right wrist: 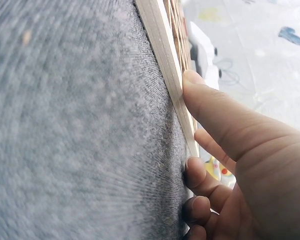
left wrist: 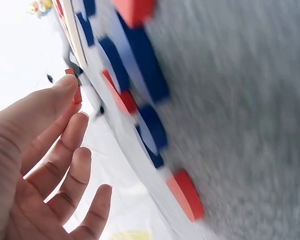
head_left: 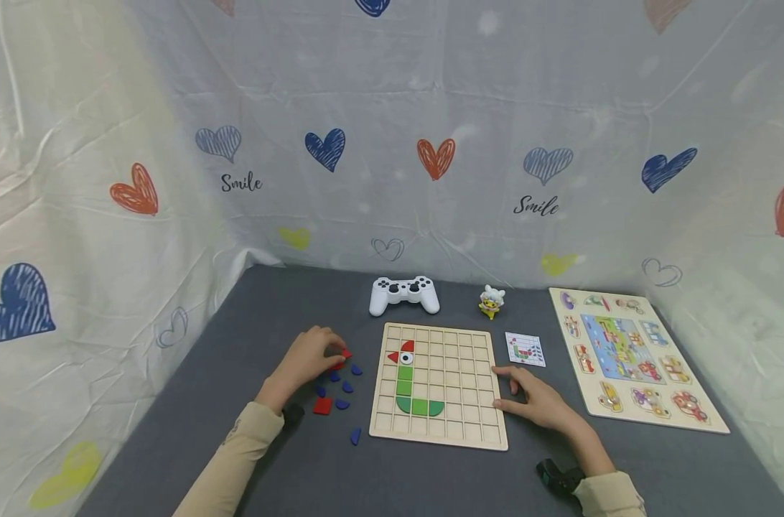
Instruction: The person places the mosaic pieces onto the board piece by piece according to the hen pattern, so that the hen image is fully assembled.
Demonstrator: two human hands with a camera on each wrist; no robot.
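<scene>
My left hand point(head_left: 309, 357) is left of the wooden grid board point(head_left: 459, 432), pinching a small red piece point(left wrist: 76, 89) between thumb and forefinger, the other fingers loosely bent. Below it on the dark cloth lie blue rounded pieces point(head_left: 342, 404) and a red square point(head_left: 323, 406). On the board's left part, green pieces point(head_left: 405, 388) form an L shape, topped by a round eye piece point(head_left: 406, 357) and red pieces point(head_left: 408, 346). My right hand point(head_left: 537, 401) rests at the board's right edge, its thumb point(right wrist: 202, 92) and forefinger touching the rim, the other fingers relaxed.
Behind the board lie a white game controller point(head_left: 405, 294) and a small yellow-and-white figurine point(head_left: 491, 301). A pattern card point(head_left: 524, 350) is just right of the board. Farther right lies a picture puzzle board point(head_left: 679, 402). A heart-printed sheet point(head_left: 379, 201) hangs at the back.
</scene>
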